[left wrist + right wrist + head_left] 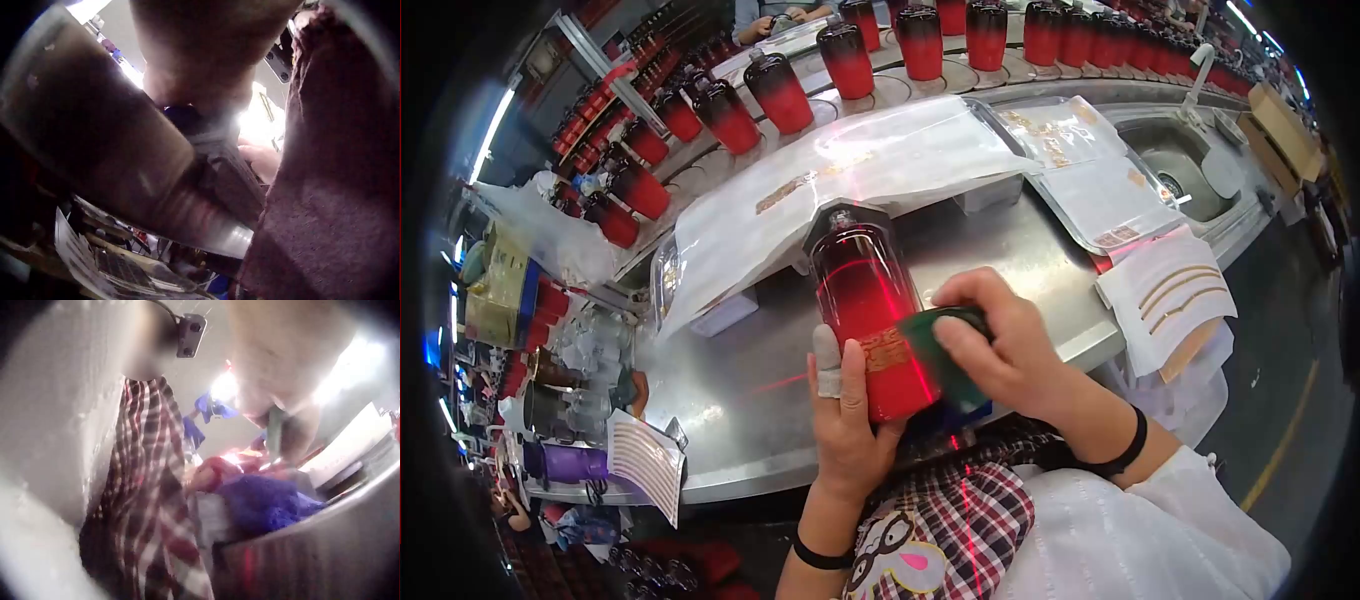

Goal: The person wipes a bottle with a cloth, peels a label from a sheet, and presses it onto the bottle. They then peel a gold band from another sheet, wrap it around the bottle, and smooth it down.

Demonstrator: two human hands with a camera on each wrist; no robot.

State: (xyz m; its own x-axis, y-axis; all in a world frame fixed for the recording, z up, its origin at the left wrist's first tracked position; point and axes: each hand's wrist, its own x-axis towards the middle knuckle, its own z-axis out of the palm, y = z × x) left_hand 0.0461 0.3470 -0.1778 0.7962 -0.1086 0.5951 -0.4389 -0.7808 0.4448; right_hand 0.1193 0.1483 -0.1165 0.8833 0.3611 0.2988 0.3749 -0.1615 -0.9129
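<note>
A glossy bottle (pixel 865 300), black at the shoulder and fading to red, leans back over the steel table with a gold decal (pixel 887 350) on its lower front. My left hand (pixel 847 430) grips it low down, fingers along its left side and thumb by the base; one finger wears a pale cover (pixel 828 360). Between thumb and fingers, my right hand (pixel 1010 350) pinches a dark green flat piece (pixel 950 355), its edge right at the decal. In the right wrist view this green piece (pixel 275 431) shows edge-on. The left wrist view is dark, with the bottle's grip hidden.
A white sheet (pixel 850 165) covers a raised surface behind the bottle. Decal sheets (pixel 1170 295) hang at right, and another striped sheet (pixel 645 460) at left. Red-black bottles (pixel 780 92) line the conveyor (pixel 880 85) beyond. A sink (pixel 1165 165) stands at far right; blue cloth (pixel 269 503) lies at the table edge.
</note>
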